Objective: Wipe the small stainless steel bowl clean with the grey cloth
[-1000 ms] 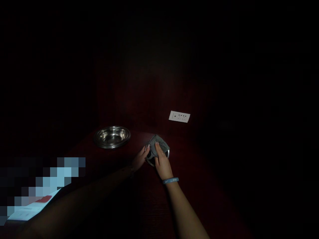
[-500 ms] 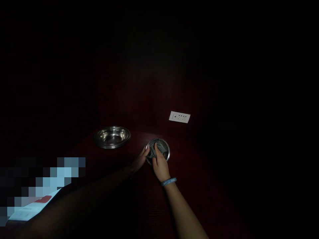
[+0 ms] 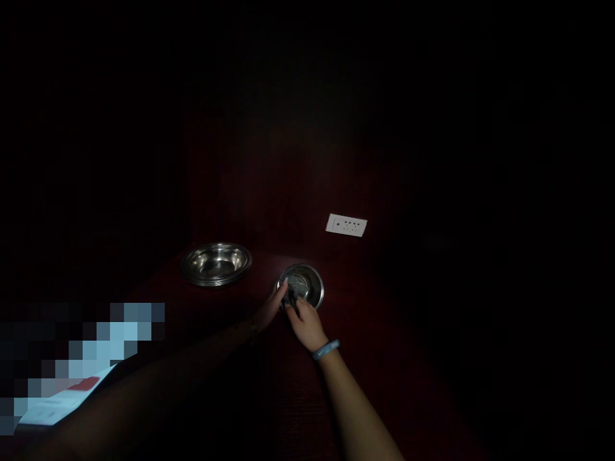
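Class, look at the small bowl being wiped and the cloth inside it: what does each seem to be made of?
Small bowl: likely polished steel, since its rim and wall give bright mirror glints. Cloth: grey woven fabric, matt and crumpled under the right hand; the weave is too dim to tell.

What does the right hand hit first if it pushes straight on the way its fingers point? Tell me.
The right hand points into the small steel bowl, pressing a grey cloth there. It would likely meet the bowl's far wall first; depth is unclear.

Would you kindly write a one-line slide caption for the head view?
In dim light, the right hand presses a grey cloth into a small steel bowl steadied by the left hand.
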{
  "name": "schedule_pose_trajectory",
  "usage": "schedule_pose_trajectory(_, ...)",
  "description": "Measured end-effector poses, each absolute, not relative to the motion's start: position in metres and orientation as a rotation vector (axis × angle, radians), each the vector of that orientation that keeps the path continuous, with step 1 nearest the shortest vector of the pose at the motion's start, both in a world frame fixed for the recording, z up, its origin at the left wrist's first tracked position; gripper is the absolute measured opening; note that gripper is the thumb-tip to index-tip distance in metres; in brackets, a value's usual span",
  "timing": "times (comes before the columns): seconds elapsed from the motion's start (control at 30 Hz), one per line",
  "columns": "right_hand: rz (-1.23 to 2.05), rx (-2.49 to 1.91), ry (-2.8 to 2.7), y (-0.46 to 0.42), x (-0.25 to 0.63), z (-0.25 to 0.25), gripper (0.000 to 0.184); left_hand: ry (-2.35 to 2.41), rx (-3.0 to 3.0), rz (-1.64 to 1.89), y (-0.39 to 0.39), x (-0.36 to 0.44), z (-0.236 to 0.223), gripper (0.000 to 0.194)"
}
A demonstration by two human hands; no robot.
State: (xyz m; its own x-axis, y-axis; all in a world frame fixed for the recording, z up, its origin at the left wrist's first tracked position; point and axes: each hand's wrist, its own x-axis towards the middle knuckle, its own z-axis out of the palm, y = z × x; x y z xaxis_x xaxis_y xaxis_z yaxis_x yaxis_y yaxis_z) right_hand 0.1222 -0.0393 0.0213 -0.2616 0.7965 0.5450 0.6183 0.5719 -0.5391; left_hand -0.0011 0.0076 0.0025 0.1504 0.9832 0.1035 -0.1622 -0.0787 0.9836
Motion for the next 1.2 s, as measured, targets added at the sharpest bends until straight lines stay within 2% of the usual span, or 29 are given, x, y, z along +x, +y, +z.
schedule_pose_trajectory(0.13, 0.306, -1.127, -2.007, -0.041, 0.12, 0.025, 0.023, 1.0, 1.171, 1.217, 0.005, -0.003, 0.009, 0.059)
schedule_pose_trajectory(0.4, 0.332, -1.176, -2.056, -0.042, 0.124, 0.023, 0.03, 1.055, 1.236, 1.291, 0.002, -0.003, 0.017, 0.054)
schedule_pose_trajectory(0.63, 0.098, -1.34, -2.162, -0.046, 0.134, 0.031, 0.034, 1.07, 1.192, 1.292, 0.006, -0.004, 0.012, 0.053)
schedule_pose_trajectory(0.87, -0.06, -1.394, -2.272, -0.047, 0.145, 0.042, 0.029, 0.982, 1.294, 1.377, 0.008, -0.004, 0.008, 0.053)
schedule_pose_trajectory(1.2, -0.197, -1.376, -2.293, -0.046, 0.149, 0.046, 0.024, 1.008, 1.249, 1.312, 0.005, -0.004, 0.011, 0.058)
